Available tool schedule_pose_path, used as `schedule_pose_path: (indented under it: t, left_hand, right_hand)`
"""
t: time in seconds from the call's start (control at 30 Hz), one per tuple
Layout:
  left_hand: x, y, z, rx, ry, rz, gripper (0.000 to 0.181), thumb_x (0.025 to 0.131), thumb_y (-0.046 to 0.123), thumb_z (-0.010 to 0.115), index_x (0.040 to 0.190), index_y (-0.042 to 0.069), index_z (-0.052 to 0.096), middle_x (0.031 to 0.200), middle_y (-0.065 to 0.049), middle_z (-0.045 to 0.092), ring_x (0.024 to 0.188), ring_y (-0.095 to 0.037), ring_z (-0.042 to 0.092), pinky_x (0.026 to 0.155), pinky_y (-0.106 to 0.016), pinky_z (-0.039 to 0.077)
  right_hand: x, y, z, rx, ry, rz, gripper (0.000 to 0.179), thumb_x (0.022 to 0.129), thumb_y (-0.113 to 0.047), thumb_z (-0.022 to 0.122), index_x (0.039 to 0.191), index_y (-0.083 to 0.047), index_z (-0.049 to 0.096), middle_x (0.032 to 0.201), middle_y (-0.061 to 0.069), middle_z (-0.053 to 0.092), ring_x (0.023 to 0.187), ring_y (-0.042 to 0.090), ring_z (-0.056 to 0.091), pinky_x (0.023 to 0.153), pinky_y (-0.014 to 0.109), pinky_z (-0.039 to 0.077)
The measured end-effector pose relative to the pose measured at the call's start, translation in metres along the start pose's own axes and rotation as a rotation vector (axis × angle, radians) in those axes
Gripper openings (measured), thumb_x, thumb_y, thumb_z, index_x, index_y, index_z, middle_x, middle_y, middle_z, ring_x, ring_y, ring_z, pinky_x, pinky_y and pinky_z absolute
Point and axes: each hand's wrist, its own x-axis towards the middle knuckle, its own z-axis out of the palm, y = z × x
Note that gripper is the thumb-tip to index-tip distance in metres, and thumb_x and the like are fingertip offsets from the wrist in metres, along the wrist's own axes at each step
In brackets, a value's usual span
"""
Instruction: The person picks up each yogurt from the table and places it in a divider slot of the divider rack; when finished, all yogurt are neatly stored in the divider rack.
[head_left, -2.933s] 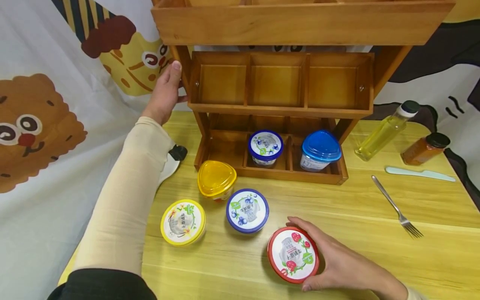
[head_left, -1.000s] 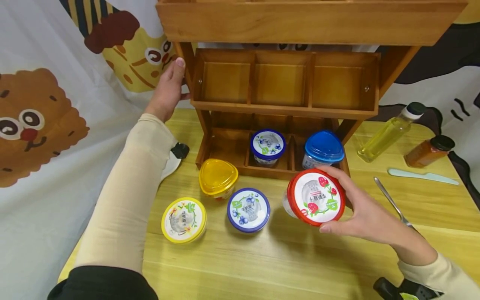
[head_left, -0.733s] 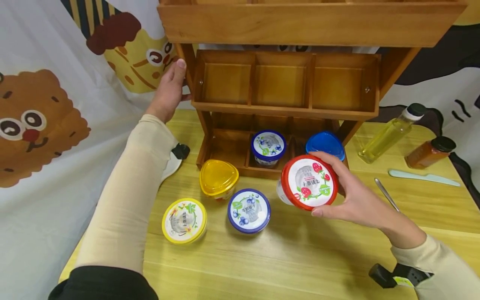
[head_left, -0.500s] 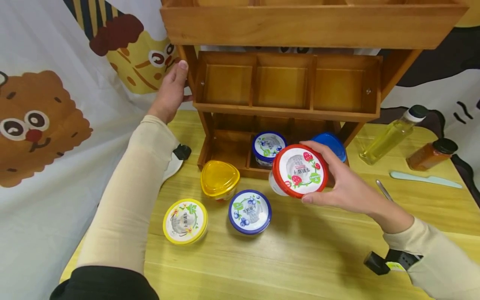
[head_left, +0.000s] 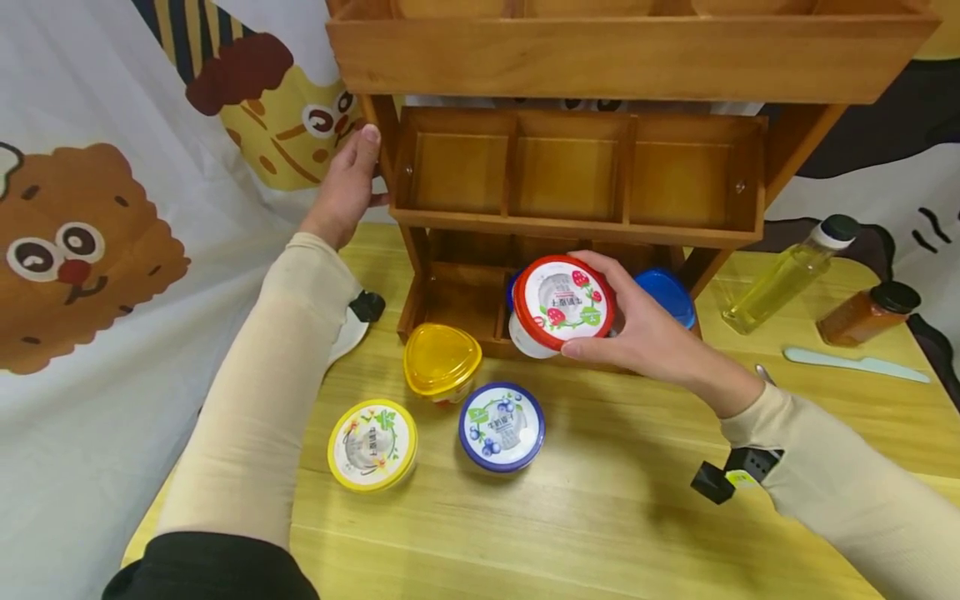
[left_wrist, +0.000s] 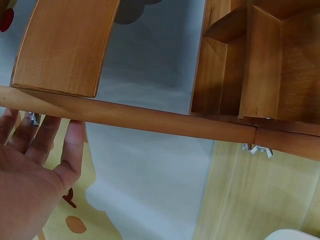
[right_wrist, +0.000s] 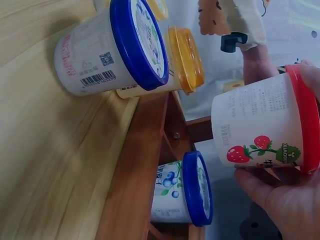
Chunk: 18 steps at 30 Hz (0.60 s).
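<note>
My right hand (head_left: 641, 329) grips a white tub with a red strawberry-printed lid (head_left: 564, 302), thumb and fingers around its rim. The tub is raised, tilted, in front of the lowest shelf tier (head_left: 459, 304). Behind it, a blueberry tub (right_wrist: 172, 192) in that tier is mostly hidden in the head view. A blue-lidded tub (head_left: 666, 297) sits in the right compartment, partly covered by my hand. My left hand (head_left: 345, 187) touches the wooden rack's left post; in the left wrist view its extended fingers (left_wrist: 72, 150) meet the post's edge (left_wrist: 150, 119).
On the table stand a yellow-lidded tub (head_left: 372, 444), an amber-lidded tub (head_left: 442, 360) and a blueberry-lidded tub (head_left: 502, 427). To the right are an oil bottle (head_left: 791, 271), a jar (head_left: 866, 317) and a pale knife (head_left: 855, 363). The middle tier (head_left: 577, 221) overhangs the lowest.
My right hand has lifted the red-lidded tub off the table and carried it up and then left, towards the lowest tier's middle. My left hand stays at the post.
</note>
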Motion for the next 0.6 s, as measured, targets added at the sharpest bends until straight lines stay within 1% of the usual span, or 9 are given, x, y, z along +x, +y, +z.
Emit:
schedule_pose_path:
  t: [0.17, 0.27, 0.37, 0.5, 0.6]
  left_hand:
    - [-0.001, 0.0, 0.0, 0.003, 0.006, 0.007, 0.059, 0.101, 0.059, 0.028, 0.156, 0.041, 0.02, 0.163, 0.013, 0.018, 0.144, -0.01, 0.027, 0.113, -0.048, 0.04]
    - [-0.001, 0.0, 0.0, 0.007, 0.007, 0.002, 0.059, 0.101, 0.059, 0.028, 0.156, 0.041, 0.018, 0.163, 0.013, 0.017, 0.144, -0.009, 0.025, 0.112, -0.047, 0.041]
    - [-0.005, 0.003, 0.001, 0.003, 0.007, -0.007, 0.06, 0.101, 0.058, 0.028, 0.157, 0.04, 0.016, 0.163, 0.013, 0.016, 0.145, -0.008, 0.024, 0.113, -0.047, 0.041]
    - [-0.005, 0.004, 0.002, 0.0, 0.007, -0.012, 0.061, 0.101, 0.057, 0.028, 0.157, 0.038, 0.014, 0.163, 0.014, 0.014, 0.146, -0.008, 0.022, 0.112, -0.046, 0.041]
    - [-0.002, 0.002, 0.001, 0.002, 0.005, -0.008, 0.062, 0.1, 0.06, 0.029, 0.157, 0.04, 0.013, 0.163, 0.015, 0.014, 0.145, -0.007, 0.022, 0.113, -0.045, 0.041]
  right_hand:
    - [0.016, 0.0, 0.006, 0.032, 0.015, 0.008, 0.094, 0.08, -0.017, 0.084, 0.152, -0.031, 0.024, 0.136, 0.004, 0.046, 0.117, 0.022, 0.051, 0.082, 0.025, 0.058]
    - [0.025, -0.001, 0.01, 0.035, 0.008, 0.001, 0.096, 0.079, -0.018, 0.085, 0.152, -0.029, 0.023, 0.136, 0.004, 0.046, 0.117, 0.021, 0.051, 0.083, 0.026, 0.057]
    - [0.034, -0.001, 0.014, 0.021, 0.004, -0.015, 0.098, 0.078, -0.02, 0.086, 0.152, -0.028, 0.023, 0.136, 0.003, 0.047, 0.117, 0.02, 0.051, 0.085, 0.027, 0.056]
    - [0.043, -0.003, 0.019, -0.021, 0.005, -0.027, 0.099, 0.077, -0.026, 0.087, 0.152, -0.03, 0.022, 0.136, 0.001, 0.048, 0.119, 0.019, 0.05, 0.093, 0.034, 0.054]
    - [0.05, -0.003, 0.023, -0.044, 0.008, -0.032, 0.1, 0.077, -0.029, 0.087, 0.153, -0.03, 0.021, 0.137, 0.001, 0.048, 0.12, 0.019, 0.05, 0.097, 0.041, 0.052]
